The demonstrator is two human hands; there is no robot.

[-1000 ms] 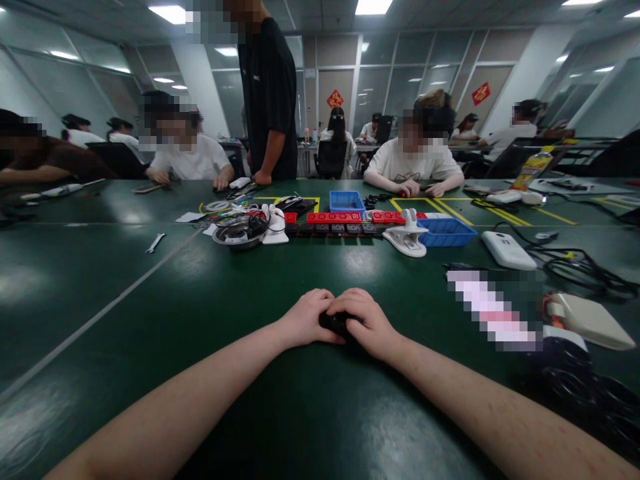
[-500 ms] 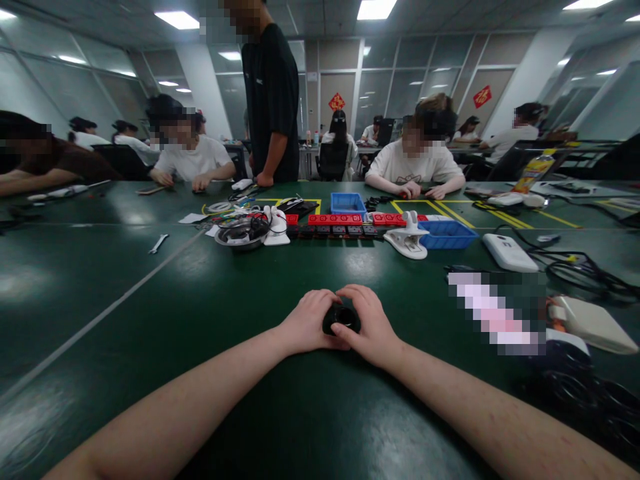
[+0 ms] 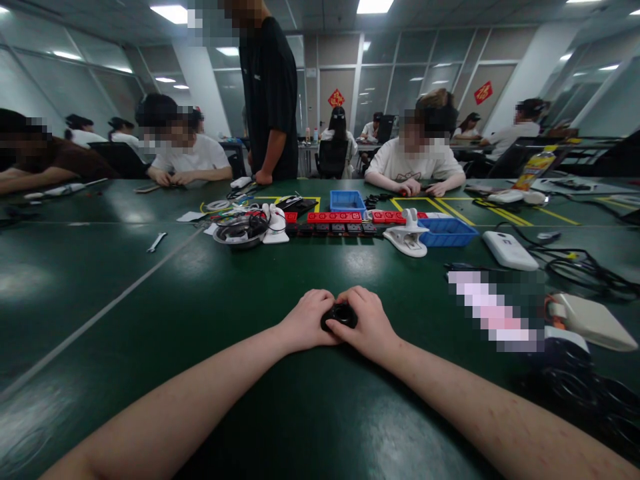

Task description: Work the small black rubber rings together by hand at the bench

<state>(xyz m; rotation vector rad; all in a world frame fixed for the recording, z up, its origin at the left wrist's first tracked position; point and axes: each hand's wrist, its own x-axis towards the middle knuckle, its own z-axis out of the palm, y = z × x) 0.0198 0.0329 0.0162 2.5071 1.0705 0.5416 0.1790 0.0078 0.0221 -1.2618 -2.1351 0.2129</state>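
Between my two hands is a glossy black ring-shaped part (image 3: 342,315) with a hole in its middle, close above or on the green table; I cannot tell which. My left hand (image 3: 310,319) is curled round its left side, with most of its fingertips hidden behind it. Around the right side wraps my right hand (image 3: 369,320), its thumb lying across the near edge of the ring and its fingers over the far side. Several similar black rings (image 3: 573,387) lie at the right edge of the table.
A blue tray (image 3: 447,232), a white clip base (image 3: 407,239), red sockets (image 3: 334,217) and a metal bowl of cables (image 3: 241,233) stand ahead. At left lies a wrench (image 3: 157,243). A white power bank (image 3: 510,250) and black cables are at right. Co-workers sit opposite.
My right thumb and fingers have shifted slightly on the black ring, which has moved a little to the left. Across the table, the left co-worker's hands have come closer together.
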